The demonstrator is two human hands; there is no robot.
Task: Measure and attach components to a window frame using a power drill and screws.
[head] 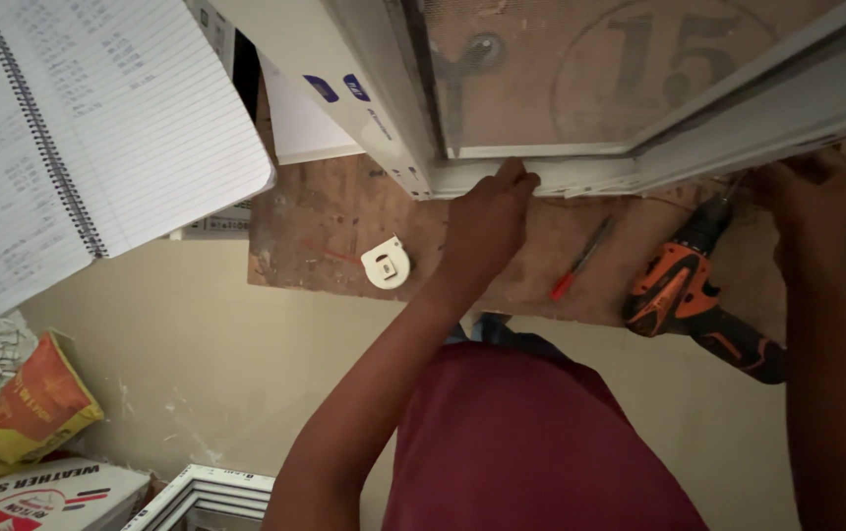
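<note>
now we press our left hand (487, 221) fingertips against the white frame (541, 175) on the workbench (325, 226), seating its edge, we judge. our right hand (812, 192) rests at the frame's far end, grip unclear. next calls for the drill (684, 290) beside the pen (580, 259).

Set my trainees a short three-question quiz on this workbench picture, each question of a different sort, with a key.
1. True or false: the left hand touches the white frame.
2. Which lies nearest the orange drill? A) the red pen B) the round white tape measure C) the spiral notebook
3. Fill in: the right hand rests at the frame's ____ end in this view.

Key: 1 true; 2 A; 3 right.
</note>
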